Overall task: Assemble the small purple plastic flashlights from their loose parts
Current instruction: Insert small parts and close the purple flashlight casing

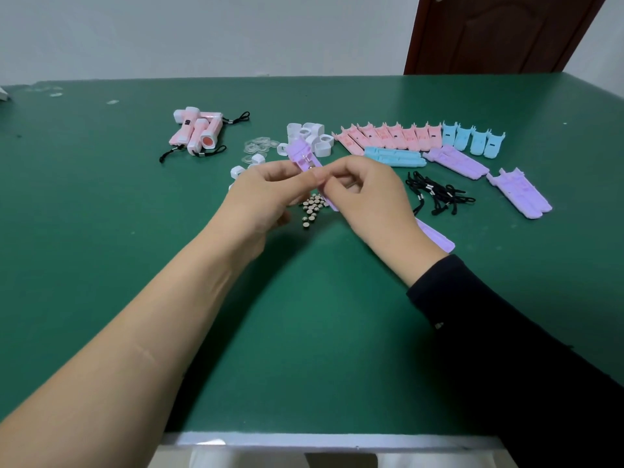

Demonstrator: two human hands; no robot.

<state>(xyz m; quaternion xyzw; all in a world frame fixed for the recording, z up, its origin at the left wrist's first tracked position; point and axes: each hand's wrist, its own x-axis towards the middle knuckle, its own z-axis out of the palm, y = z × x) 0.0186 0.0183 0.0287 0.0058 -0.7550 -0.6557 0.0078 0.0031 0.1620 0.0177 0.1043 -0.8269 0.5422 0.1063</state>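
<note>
both hands on purple shell (tilted)

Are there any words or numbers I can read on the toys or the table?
No, there is nothing here to read.
Finished pink flashlights: one has a small dark mark on its side, too small and blurred to read.
Purple shell held by the left hand and right hand: no writing shows.
Green table: no labels.
</note>
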